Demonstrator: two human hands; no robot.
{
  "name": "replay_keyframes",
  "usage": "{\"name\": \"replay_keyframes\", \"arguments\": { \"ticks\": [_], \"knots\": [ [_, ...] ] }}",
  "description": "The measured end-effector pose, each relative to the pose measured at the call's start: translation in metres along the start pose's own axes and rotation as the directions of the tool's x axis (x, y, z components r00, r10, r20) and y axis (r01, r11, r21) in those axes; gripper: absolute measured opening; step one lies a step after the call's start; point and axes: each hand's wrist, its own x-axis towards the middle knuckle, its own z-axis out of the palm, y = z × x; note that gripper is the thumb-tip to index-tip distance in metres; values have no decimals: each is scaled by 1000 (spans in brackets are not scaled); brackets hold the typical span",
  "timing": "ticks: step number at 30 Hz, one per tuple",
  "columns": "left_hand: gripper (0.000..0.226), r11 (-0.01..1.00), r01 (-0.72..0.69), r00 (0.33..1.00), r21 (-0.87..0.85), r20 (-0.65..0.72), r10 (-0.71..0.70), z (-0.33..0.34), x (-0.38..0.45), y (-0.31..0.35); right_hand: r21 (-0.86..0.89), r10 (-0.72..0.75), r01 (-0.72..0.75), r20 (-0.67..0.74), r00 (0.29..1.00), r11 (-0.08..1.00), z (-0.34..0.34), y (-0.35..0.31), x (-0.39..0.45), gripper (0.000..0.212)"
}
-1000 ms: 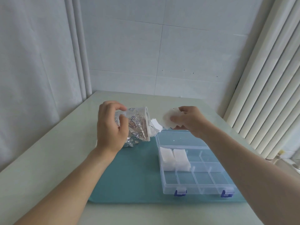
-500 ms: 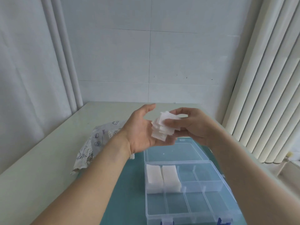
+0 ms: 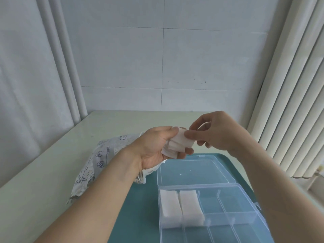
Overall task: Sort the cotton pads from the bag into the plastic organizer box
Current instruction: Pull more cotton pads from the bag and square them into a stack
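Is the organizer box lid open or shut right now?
Open: the organizer box has its lid folded back flat on the mat, compartments exposed.

Pale table (image 3: 52, 172), teal mat (image 3: 140, 207), printed bag (image 3: 98, 160)

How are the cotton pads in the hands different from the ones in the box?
The held cotton pads are fanned out and uneven, up in the air between the left hand and right hand. The boxed cotton pads lie flat in two neat stacks side by side inside the organizer box. Both sets are white and rectangular.
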Motion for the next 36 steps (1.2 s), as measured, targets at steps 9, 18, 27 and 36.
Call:
{"name": "replay_keyframes", "arguments": {
  "ticks": [9,18,27,36],
  "knots": [
    [28,980,-197,922,-13,-343,181,-2,12,-6,332,93,-85,-10,996,939,7,2,3,10],
    [29,965,-262,879,-22,-418,229,6,13,-3,476,78,-76,15,997,876,28,-4,5,14],
    [31,970,-245,898,16,-373,233,14,10,-7,336,30,2,-91,995,942,27,2,10,10],
    [29,959,-281,929,-35,-259,263,17,7,-5,162,-61,75,-93,994,984,26,6,11,22]
  ]
}}
